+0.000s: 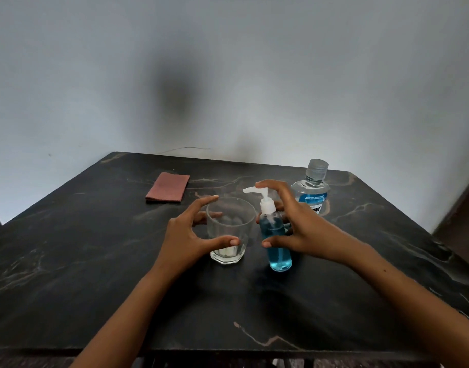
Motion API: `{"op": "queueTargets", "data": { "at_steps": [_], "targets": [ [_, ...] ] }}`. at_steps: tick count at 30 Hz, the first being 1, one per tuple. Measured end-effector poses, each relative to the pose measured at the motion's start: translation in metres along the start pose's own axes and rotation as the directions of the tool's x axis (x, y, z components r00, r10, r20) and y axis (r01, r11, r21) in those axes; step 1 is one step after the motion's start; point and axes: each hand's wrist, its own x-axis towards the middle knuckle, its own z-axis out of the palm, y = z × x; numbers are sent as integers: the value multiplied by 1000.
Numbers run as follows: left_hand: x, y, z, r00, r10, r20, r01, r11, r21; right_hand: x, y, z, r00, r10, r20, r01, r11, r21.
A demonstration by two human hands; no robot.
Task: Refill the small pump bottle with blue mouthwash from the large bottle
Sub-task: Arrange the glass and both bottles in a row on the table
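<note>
Dark marbled table (95, 261), grey wall. Pump bottle (277, 243), clear plastic, mostly full of blue, pump on: refill looks done. Right hand (297, 229) fingers spread, curved around it, grip unclear. Left hand (190, 232) cups faceted glass (229, 229). Capped big bottle (313, 187), nearly drained, behind right fingers.

1. You have one view only, worn on your head, looking forward and down.
2. It sits close above the table (95, 261), facing the wall (228, 62) behind it.
</note>
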Motion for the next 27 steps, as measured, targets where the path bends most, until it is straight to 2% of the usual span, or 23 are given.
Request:
{"op": "queueTargets", "data": {
  "at_steps": [6,15,27],
  "targets": [
    [0,-1,0,1000,1,4,-1,1000,-11,6,-7,-12,995,1,95,-2,1000,4],
    [0,-2,0,1000,9,9,-9,999,-39,8,-7,-17,994,16,104,-2,990,-138],
    [1,-2,-1,1000,-8,17,9,999,-33,3,-14,-18,984,123,131,-107,987,-121]
  ]
}}
